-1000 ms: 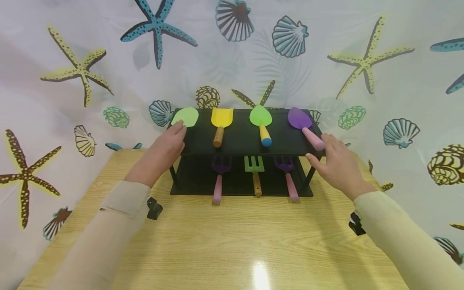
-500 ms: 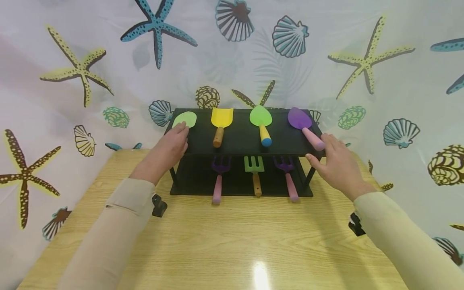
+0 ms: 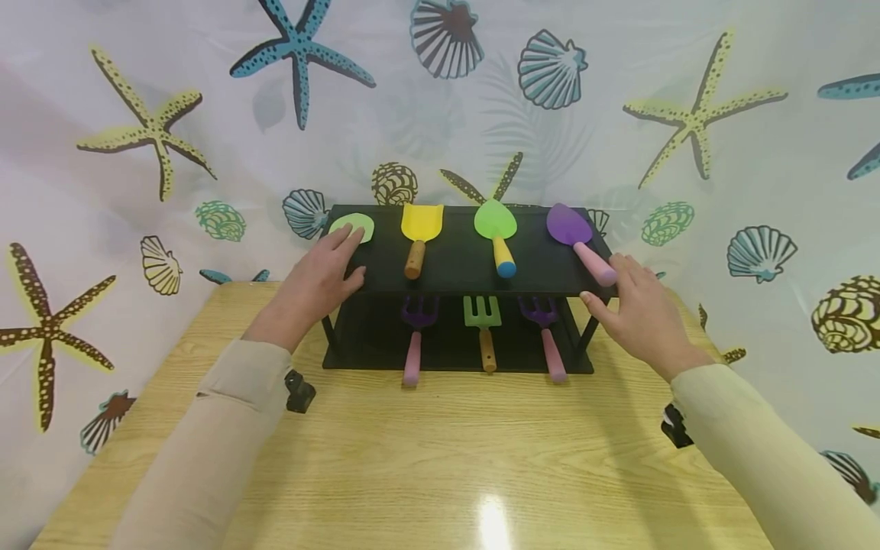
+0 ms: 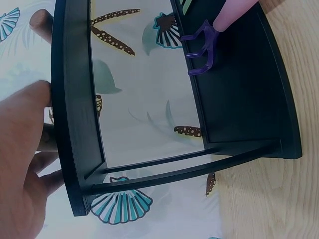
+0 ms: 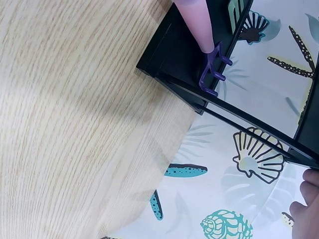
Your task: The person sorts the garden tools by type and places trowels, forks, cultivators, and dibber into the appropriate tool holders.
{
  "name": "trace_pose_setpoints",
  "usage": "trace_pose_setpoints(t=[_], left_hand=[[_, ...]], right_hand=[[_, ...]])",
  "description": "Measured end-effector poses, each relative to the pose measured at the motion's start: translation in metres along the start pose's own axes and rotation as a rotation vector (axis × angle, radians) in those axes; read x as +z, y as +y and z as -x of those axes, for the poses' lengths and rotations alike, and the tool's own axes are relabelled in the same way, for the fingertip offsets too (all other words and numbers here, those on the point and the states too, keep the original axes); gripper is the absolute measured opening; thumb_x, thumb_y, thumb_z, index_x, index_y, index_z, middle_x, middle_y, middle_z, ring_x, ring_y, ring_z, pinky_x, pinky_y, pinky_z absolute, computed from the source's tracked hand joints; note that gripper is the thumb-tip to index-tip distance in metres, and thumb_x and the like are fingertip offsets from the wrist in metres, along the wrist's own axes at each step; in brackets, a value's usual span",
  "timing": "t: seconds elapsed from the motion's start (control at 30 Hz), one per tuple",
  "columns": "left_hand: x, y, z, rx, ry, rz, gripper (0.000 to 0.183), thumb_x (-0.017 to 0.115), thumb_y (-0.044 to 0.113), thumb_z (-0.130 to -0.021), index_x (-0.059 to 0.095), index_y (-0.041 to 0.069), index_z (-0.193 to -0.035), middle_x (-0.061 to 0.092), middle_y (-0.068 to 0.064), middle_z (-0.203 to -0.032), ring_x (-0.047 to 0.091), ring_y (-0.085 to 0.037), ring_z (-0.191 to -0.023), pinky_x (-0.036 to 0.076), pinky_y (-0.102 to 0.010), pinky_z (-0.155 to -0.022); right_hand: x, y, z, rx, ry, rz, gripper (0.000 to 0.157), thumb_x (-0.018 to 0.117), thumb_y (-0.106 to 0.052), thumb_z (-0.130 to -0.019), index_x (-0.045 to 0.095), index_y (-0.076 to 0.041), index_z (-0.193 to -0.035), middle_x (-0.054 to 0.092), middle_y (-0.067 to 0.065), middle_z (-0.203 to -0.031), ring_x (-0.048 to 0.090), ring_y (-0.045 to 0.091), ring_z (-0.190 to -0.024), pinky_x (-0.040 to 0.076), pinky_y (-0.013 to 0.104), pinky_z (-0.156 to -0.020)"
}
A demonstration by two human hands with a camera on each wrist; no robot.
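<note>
A black two-tier rack (image 3: 454,263) stands on the table. On its top tier at the left lies a pale green trowel (image 3: 363,221), its handle mostly hidden under my left hand (image 3: 319,275). The fingers there stretch towards the blade, with the thumb spread aside. In the left wrist view a brown handle end (image 4: 48,138) shows between that thumb and the fingers. My right hand (image 3: 642,309) touches the rack's right front corner, thumb at the front edge, fingers along the side. Close by lies a purple trowel (image 3: 569,225) with a pink handle.
Between them on the top tier lie a yellow shovel (image 3: 422,221) and a bright green trowel (image 3: 495,220). Below, two purple forks (image 3: 412,357) (image 3: 552,355) flank a green fork (image 3: 486,347), handles over the front edge. A patterned curtain (image 3: 440,114) hangs behind the wooden table (image 3: 426,451).
My left hand has shifted slightly right; its fingers have straightened and the thumb has moved away from them. The pale green trowel's blade sits a little lower. My right hand has stayed put.
</note>
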State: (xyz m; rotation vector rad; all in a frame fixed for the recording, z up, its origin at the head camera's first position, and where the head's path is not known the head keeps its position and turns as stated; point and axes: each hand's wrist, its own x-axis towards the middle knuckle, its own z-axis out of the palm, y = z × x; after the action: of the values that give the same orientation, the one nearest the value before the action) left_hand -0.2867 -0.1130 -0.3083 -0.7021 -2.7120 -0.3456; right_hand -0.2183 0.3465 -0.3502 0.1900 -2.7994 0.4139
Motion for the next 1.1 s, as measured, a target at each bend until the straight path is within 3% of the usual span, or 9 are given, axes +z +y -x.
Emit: trace_pose_setpoints(t=[0.27,0.4,0.63,0.8,1.0,1.1], left_hand=[[-0.005,-0.005,0.014,0.033,0.061,-0.045,0.068,0.066,0.026,-0.094,0.037,0.007,-0.152,0.042,-0.021,-0.153,0.043,-0.037,-0.140,0.041,-0.051,-0.114],[-0.006,-0.007,0.026,0.099,0.158,-0.036,0.067,0.070,0.022,-0.092,0.042,0.006,-0.150,0.047,-0.022,-0.149,0.047,-0.038,-0.136,0.043,-0.051,-0.112],[-0.006,-0.007,0.051,0.277,0.364,-0.026,0.065,0.074,0.013,-0.086,0.049,0.003,-0.145,0.055,-0.023,-0.141,0.054,-0.039,-0.129,0.047,-0.052,-0.108],[-0.003,0.006,0.073,0.292,0.375,0.014,0.067,0.074,0.011,-0.084,0.049,0.004,-0.145,0.056,-0.019,-0.142,0.052,-0.037,-0.132,0.047,-0.052,-0.108],[0.009,0.015,0.095,0.295,0.367,0.069,0.063,0.074,0.011,-0.083,0.053,0.000,-0.141,0.056,-0.019,-0.142,0.052,-0.037,-0.132,0.047,-0.052,-0.107],[0.016,0.015,0.105,0.264,0.330,0.067,0.066,0.075,0.013,-0.083,0.050,0.000,-0.143,0.055,-0.018,-0.143,0.052,-0.035,-0.132,0.047,-0.052,-0.107]], right_hand=[[0.001,-0.002,-0.003,-0.004,-0.012,-0.007,0.090,0.047,-0.060,-0.097,0.023,0.007,-0.153,0.029,0.032,-0.156,0.026,0.050,-0.145,0.022,0.065,-0.118],[0.001,-0.002,-0.004,-0.005,-0.015,-0.006,0.090,0.047,-0.060,-0.097,0.023,0.007,-0.153,0.029,0.032,-0.156,0.026,0.050,-0.145,0.021,0.064,-0.119],[0.002,0.003,-0.004,-0.015,-0.016,-0.001,0.090,0.047,-0.059,-0.098,0.023,0.008,-0.153,0.030,0.033,-0.155,0.026,0.050,-0.145,0.018,0.060,-0.122],[0.000,0.011,-0.002,-0.003,0.003,0.037,0.090,0.046,-0.059,-0.098,0.022,0.008,-0.153,0.031,0.034,-0.154,0.027,0.051,-0.144,0.017,0.059,-0.123],[-0.007,0.017,0.008,0.013,0.022,0.069,0.086,0.047,-0.052,-0.100,0.021,0.011,-0.152,0.031,0.037,-0.151,0.030,0.054,-0.139,0.026,0.067,-0.115],[-0.007,0.016,0.018,-0.034,0.073,0.068,0.074,0.055,-0.040,-0.099,0.031,0.014,-0.144,0.042,0.036,-0.136,0.043,0.051,-0.121,0.037,0.065,-0.105]])
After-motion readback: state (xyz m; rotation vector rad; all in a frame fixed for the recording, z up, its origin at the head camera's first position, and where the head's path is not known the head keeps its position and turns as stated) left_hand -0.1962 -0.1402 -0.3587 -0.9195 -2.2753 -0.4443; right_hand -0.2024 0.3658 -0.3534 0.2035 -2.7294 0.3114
